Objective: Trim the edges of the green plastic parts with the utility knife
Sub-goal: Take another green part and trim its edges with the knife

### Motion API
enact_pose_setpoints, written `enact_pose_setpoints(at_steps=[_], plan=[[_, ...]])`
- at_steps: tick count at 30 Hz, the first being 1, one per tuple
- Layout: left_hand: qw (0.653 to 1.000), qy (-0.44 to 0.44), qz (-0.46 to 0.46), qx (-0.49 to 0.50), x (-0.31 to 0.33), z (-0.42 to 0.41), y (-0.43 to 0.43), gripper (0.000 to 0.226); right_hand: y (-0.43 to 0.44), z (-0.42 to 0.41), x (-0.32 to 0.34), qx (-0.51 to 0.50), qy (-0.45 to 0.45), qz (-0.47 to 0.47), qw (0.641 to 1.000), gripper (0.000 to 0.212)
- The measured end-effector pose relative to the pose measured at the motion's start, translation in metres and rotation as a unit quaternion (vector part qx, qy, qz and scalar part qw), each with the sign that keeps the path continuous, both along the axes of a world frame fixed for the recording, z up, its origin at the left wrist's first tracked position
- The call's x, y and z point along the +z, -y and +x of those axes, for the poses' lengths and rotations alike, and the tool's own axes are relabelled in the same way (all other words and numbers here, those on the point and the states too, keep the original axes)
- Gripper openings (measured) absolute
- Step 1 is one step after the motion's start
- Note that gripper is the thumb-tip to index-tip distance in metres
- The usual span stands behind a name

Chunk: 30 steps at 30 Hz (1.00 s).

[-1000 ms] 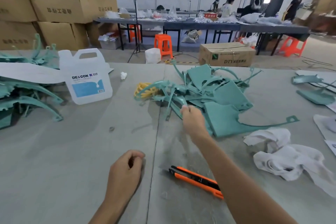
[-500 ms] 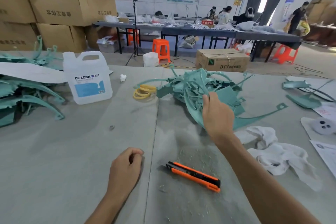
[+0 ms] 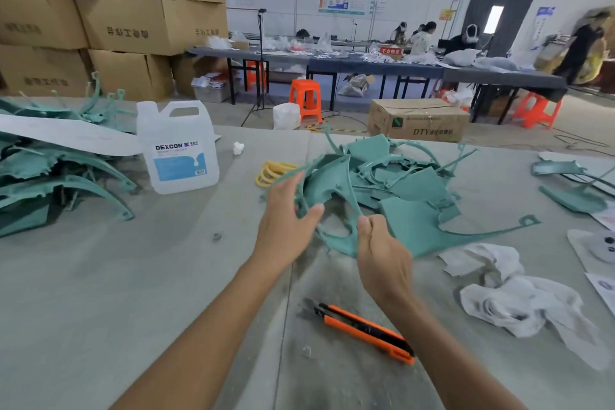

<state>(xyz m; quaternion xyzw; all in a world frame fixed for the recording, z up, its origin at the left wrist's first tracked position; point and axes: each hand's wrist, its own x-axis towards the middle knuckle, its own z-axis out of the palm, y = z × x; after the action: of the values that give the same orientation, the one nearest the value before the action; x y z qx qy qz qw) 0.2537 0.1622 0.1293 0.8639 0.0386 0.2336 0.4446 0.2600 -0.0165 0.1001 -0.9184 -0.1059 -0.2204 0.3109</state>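
I hold one green plastic part (image 3: 327, 186) up over the grey table (image 3: 100, 293), in front of the pile of green parts (image 3: 402, 183). My right hand (image 3: 382, 253) grips the part's lower thin rib, fingers curled round it. My left hand (image 3: 286, 216) holds its left edge between thumb and fingers. The orange and black utility knife (image 3: 366, 331) lies on the table below my hands, untouched, its tip pointing left.
A white DEXCON jug (image 3: 179, 146) stands at the left, beside another heap of green parts (image 3: 50, 176). Yellow rubber bands (image 3: 274, 171) lie behind my left hand. White rags (image 3: 519, 296) lie at the right. Plastic shavings dot the table near the knife.
My right hand has pulled one green part out of the pile toward me. My left hand has risen off the table and taken hold of the part's left edge.
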Motion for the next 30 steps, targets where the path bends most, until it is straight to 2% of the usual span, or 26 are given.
enact_pose_setpoints(at_steps=[2, 5, 8, 10, 13, 15, 18, 20, 23, 25, 27, 29, 30], plan=[[0.991, -0.048, 0.120, -0.027, 0.008, 0.016, 0.007, 0.064, 0.002, -0.002, -0.005, -0.020, -0.001, 0.006, 1.000, 0.037], [0.952, -0.125, 0.281, -0.012, -0.009, 0.015, 0.008, 0.047, 0.012, 0.003, -0.009, -0.053, -0.052, 0.060, 0.995, 0.039], [0.925, -0.141, 0.352, -0.002, -0.028, 0.002, 0.007, 0.048, 0.022, -0.001, -0.012, -0.048, -0.080, 0.068, 0.993, 0.038], [0.916, -0.142, 0.375, 0.007, -0.029, -0.001, 0.009, 0.049, 0.027, -0.012, -0.017, -0.049, -0.055, -0.005, 0.997, 0.033], [0.929, -0.169, 0.330, 0.009, -0.025, -0.003, 0.010, 0.040, 0.032, -0.032, -0.021, -0.041, -0.042, -0.147, 0.987, 0.028], [0.937, -0.183, 0.299, 0.005, -0.026, -0.002, 0.009, 0.041, 0.038, -0.042, -0.018, -0.035, -0.046, -0.162, 0.985, 0.028], [0.943, -0.209, 0.260, 0.008, -0.025, -0.004, 0.004, 0.066, 0.055, -0.054, -0.006, -0.033, -0.060, -0.078, 0.995, 0.034], [0.934, -0.219, 0.281, 0.016, -0.023, -0.008, 0.000, 0.082, 0.070, -0.065, 0.005, -0.041, -0.059, -0.022, 0.997, 0.039], [0.943, -0.155, 0.293, -0.004, -0.019, -0.022, 0.001, 0.094, 0.095, -0.081, 0.029, -0.029, -0.045, 0.062, 0.997, 0.029], [0.961, -0.053, 0.271, -0.017, -0.012, -0.037, 0.003, 0.087, 0.109, -0.094, 0.050, 0.020, -0.068, 0.109, 0.992, 0.031], [0.972, 0.061, 0.223, -0.039, -0.004, -0.056, 0.000, 0.064, 0.120, -0.105, 0.071, 0.079, -0.138, 0.163, 0.974, 0.033], [0.974, 0.129, 0.178, -0.052, 0.001, -0.077, -0.008, 0.040, 0.132, -0.112, 0.089, 0.136, -0.239, 0.253, 0.928, 0.037], [0.977, 0.129, 0.163, -0.047, 0.002, -0.089, -0.012, 0.032, 0.140, -0.113, 0.094, 0.164, -0.283, 0.294, 0.898, 0.051]])
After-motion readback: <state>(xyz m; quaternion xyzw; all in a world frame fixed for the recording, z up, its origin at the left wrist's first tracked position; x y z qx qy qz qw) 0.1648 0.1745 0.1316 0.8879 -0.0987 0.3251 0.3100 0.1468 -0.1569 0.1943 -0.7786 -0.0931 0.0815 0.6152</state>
